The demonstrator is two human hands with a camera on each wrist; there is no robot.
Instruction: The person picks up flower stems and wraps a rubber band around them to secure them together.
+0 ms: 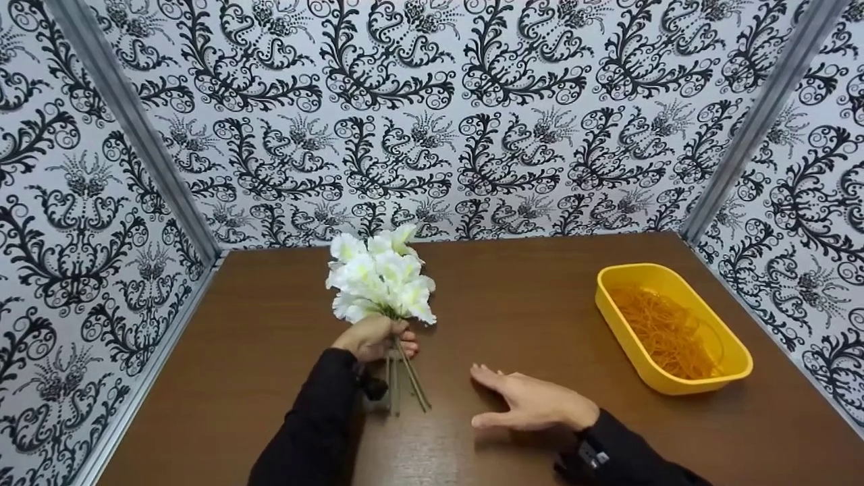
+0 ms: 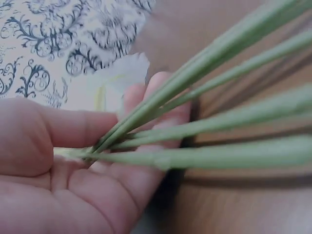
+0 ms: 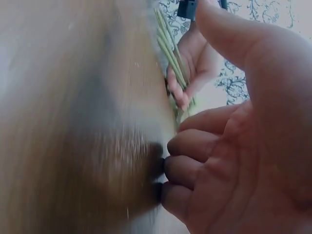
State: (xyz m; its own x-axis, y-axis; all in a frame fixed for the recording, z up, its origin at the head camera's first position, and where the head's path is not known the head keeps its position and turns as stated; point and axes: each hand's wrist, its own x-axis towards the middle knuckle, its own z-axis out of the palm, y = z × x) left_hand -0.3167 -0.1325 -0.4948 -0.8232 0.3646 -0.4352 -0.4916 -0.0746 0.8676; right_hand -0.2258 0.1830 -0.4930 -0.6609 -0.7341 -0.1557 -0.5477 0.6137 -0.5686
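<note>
My left hand (image 1: pixel 375 337) grips a bunch of white artificial flowers (image 1: pixel 381 278) by the stems, just below the blooms. In the left wrist view several green stems (image 2: pixel 204 117) fan out past the thumb and fingers, and a white petal (image 2: pixel 109 85) shows behind the fingertips. The stem ends point toward the near side of the table. To the right of the bunch, my right hand (image 1: pixel 530 403) hovers low over the tabletop, thumb spread from the fingers and nothing held. The right wrist view shows its fingers (image 3: pixel 187 151) close to the wood.
On the right side of the brown table (image 1: pixel 513 290) stands a yellow plastic tub (image 1: pixel 641 361) holding many orange rubber bands (image 1: pixel 665 331). Panels with black-and-white scroll patterns (image 1: pixel 432 135) enclose the table at the back and both sides, joined by grey metal posts (image 1: pixel 135 128).
</note>
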